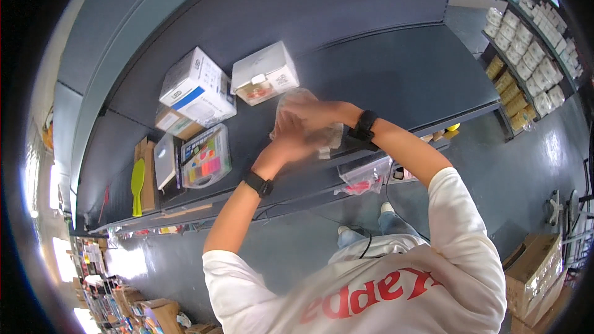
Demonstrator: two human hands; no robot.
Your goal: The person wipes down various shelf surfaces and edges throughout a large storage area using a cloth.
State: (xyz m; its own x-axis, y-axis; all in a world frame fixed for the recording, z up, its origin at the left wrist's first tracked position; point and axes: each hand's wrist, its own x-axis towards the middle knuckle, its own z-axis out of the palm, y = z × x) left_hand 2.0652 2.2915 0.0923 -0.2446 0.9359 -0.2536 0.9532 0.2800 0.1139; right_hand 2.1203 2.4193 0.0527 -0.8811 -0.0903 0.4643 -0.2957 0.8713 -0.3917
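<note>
A clear plastic bag (297, 97) lies near the front of the dark grey shelf (399, 74), largely covered by both hands. My left hand (290, 139) reaches over its near side, fingers blurred by motion. From the right, my right hand (318, 113) crosses above the left one, also blurred. Both hands appear to touch the bag, but their grip on it is hidden. Whitish material shows under my right wrist, close to the shelf's front edge; what the bag contains is unclear.
Behind the hands stand a white carton (264, 74) and an LED lamp box (199, 88). Farther left are a clear plastic case of colourful pieces (206, 157), a white boxed item (165, 160) and a lime-green paddle (137, 185). A plastic bin (366, 171) sits below the shelf.
</note>
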